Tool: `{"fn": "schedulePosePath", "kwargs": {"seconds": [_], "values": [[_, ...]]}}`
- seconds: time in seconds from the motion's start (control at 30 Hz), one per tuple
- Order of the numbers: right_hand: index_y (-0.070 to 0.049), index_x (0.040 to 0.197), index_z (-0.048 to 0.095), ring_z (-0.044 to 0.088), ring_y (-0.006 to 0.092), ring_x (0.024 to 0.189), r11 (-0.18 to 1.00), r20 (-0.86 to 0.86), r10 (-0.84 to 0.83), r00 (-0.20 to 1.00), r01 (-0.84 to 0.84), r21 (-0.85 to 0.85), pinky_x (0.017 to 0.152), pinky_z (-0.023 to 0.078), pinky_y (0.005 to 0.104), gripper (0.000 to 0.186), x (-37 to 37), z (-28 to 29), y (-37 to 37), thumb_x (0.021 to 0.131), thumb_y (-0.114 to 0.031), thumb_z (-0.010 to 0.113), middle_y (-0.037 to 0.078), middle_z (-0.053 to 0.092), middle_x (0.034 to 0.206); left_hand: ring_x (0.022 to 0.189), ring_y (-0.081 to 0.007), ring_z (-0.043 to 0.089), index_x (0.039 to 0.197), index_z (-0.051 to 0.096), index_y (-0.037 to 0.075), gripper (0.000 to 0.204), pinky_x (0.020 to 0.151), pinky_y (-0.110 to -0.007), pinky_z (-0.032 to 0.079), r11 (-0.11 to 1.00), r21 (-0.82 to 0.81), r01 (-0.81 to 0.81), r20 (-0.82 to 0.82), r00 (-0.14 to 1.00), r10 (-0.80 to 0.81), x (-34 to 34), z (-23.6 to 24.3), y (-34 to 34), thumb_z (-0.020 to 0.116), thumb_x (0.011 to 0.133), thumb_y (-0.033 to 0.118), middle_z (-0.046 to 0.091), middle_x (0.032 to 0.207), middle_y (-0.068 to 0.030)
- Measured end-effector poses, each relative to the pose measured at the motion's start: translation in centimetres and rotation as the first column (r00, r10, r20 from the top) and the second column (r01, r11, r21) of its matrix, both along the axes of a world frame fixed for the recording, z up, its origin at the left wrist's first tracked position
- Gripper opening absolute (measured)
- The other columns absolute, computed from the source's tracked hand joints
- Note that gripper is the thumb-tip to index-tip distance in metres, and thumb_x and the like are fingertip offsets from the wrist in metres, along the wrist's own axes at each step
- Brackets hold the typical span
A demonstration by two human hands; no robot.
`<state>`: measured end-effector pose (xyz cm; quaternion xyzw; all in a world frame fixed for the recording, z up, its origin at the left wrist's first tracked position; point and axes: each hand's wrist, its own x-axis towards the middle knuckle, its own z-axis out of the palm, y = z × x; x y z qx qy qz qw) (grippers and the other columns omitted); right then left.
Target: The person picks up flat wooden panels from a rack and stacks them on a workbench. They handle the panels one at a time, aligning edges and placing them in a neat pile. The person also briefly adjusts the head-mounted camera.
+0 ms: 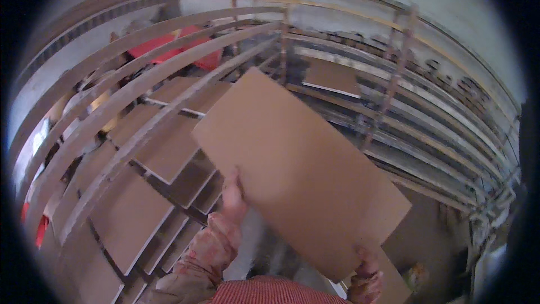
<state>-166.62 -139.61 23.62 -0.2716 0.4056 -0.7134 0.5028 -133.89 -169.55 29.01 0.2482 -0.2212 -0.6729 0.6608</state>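
A large brown rectangular board (298, 163) is held up at a slant across the middle of the head view. My left hand (234, 191) grips its left edge, fingers closed on it. My right hand (365, 262) holds the board near the bottom right corner. Another brown board (392, 276) shows below and behind the right hand; whether that hand touches it is unclear. To the left, several brown boards with white edges (132, 219) lie in rows on the rack's lower levels.
Slatted wooden rails (140, 73) run along the left, over red material (202, 53) and clutter. A tiered rack (377, 112) stands along the back and right, holding a brown board (332, 76) and small dark objects. A pale wall is behind it; grey floor shows below.
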Motion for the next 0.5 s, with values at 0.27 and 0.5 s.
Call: {"fn": "schedulePosePath", "kwargs": {"seconds": [0.27, 0.5], "values": [[-0.001, 0.114, 0.07, 0.067, 0.0196, 0.09, 0.705, -0.265, -0.574, 0.775, 0.632, 0.321, 0.074, 0.054, 0.035, 0.037, 2.4, 0.9, 18.6, 0.085, -0.023, 0.076, 0.007, 0.072, 0.104, 0.138, -0.0277, 0.04, 0.15, 0.036, 0.007, 0.066, 0.116, -0.045, 0.032, 0.937, -0.044, 0.346, 0.265, 0.909, -0.323, -2.7, 0.5, 7.4, 0.046, 0.102, 0.05, 0.042, 0.152, -0.0096], [-0.003, 0.121, 0.067, 0.067, 0.0189, 0.096, 0.427, -0.088, -0.832, 0.547, 0.735, 0.527, 0.088, 0.052, 0.0356, 0.038, 16.7, -0.5, 32.7, 0.089, -0.022, 0.076, 0.007, 0.072, 0.109, 0.129, -0.0257, 0.047, 0.143, 0.044, 0.008, 0.06, 0.108, -0.043, 0.039, 0.755, 0.263, 0.601, 0.409, 0.639, -0.651, -4.0, -3.5, 16.7, 0.049, 0.1, 0.049, 0.05, 0.141, -0.0077]]}}
